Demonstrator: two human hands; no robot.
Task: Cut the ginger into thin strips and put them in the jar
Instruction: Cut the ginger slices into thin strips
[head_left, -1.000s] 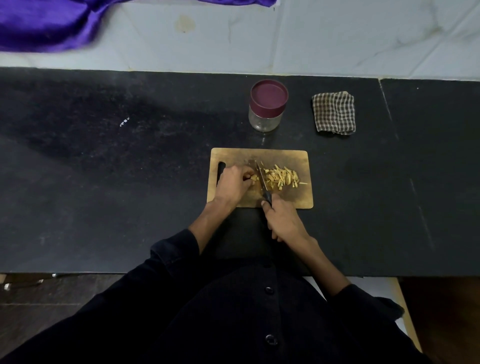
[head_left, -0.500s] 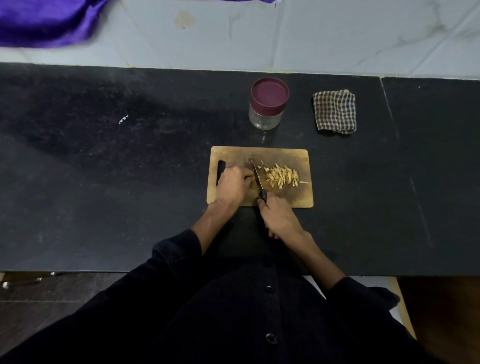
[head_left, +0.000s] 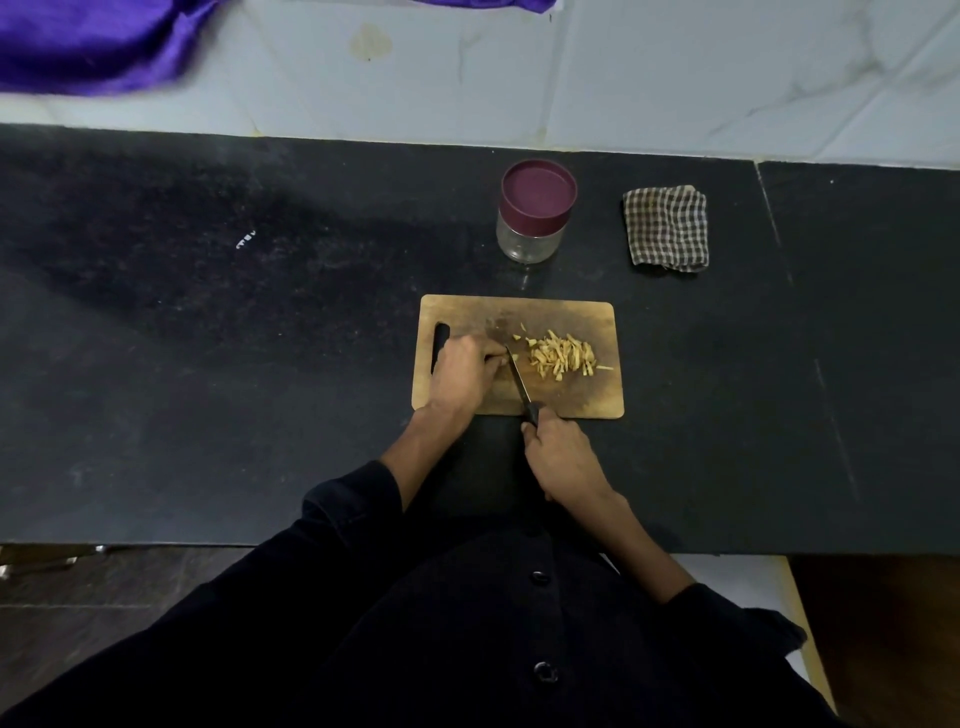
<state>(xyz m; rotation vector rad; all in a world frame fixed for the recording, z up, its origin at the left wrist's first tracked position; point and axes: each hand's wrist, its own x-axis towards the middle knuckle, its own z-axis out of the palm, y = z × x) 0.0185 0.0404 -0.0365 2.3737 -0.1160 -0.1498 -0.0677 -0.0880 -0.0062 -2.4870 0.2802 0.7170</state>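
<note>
Black is the handle of the knife (head_left: 521, 387) that my right hand (head_left: 561, 457) grips, fingers curled round it at the near edge of the cutting board (head_left: 597, 400). Its blade runs up and to the left across the wood, with the tip just beside the fingertips of my left hand (head_left: 465, 371). That hand lies knuckles up on the left part of the board, fingers curled down and pinching a small piece of ginger (head_left: 511, 353) against the wood; most of the piece is hidden under my fingers. To the right of the blade lies a pile of cut ginger strips (head_left: 563, 358), with a few loose bits between the pile and the knife tip and one strip lying apart at the pile's right side.

Beyond the board's far edge stands the jar (head_left: 532, 228), of clear glass, upright, with its maroon lid (head_left: 538, 195) on. Nothing shows inside it through the glass. To its right, well apart, lies a folded checked cloth (head_left: 666, 228).

Board, jar and cloth all sit on a dark stone counter (head_left: 208, 338), which stretches bare to the left of the board and to its right as well. A pale tiled wall (head_left: 675, 78) rises behind it, and purple fabric (head_left: 88, 47) hangs at the top left. No writing can be read on anything.
</note>
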